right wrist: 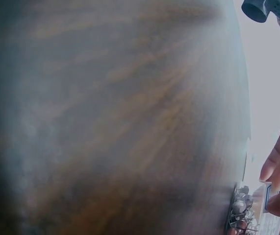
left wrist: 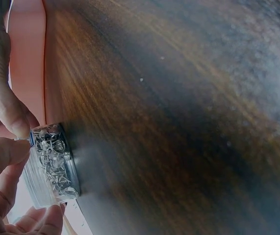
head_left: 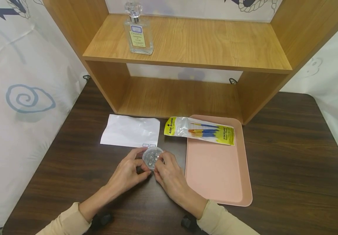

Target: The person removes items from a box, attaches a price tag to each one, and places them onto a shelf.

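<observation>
A small round clear plastic container (head_left: 152, 157) stands on the table at the front centre. Silver pieces that look like thumbtacks (left wrist: 56, 164) fill its lower part. My left hand (head_left: 126, 173) grips its left side, with fingers curled round the wall. From the right, my right hand (head_left: 170, 174) pinches the near right rim. Both thumbs come together by a small blue-edged label (right wrist: 267, 197) on the side, as the right wrist view shows. The fingers hide part of the rim, and I cannot tell whether the lid is loose.
Behind the hands lies a white paper sheet (head_left: 130, 130). A pink tray (head_left: 216, 173) sits to the right, with a packet of artist brushes (head_left: 199, 130) across its far end. A wooden shelf (head_left: 186, 45) at the back bears a glass perfume bottle (head_left: 139, 37).
</observation>
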`<state>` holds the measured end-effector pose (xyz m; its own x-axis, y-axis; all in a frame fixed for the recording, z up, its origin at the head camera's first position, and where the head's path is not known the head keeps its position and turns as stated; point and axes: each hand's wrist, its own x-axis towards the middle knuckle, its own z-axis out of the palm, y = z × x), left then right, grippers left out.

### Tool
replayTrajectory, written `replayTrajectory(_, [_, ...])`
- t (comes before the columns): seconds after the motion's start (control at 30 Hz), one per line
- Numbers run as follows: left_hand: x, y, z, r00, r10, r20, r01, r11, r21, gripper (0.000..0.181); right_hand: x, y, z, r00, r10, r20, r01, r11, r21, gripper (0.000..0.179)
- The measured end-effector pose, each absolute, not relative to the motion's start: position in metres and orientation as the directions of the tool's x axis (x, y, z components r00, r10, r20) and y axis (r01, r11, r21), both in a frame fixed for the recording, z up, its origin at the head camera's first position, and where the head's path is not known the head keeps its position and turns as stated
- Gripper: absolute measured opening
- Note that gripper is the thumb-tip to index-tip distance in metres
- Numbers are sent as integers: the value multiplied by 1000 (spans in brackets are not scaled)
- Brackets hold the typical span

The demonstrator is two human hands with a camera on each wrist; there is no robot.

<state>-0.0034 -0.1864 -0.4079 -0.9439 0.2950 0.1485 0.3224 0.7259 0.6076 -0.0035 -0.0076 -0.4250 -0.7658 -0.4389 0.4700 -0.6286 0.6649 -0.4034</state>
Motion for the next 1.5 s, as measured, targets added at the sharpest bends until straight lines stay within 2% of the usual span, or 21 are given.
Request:
replayTrajectory(0.6, [-5,-186,-407,-949,290,119,301,734,609,17,-9,-6,-423,-785,-431,445,-611,659,-440,27])
replayTrajectory(1.5, [-9,-190,-411,-932,322,165,355,732,581,24,-11,-3,-422,-807,-422,414,-588,639,-495,31])
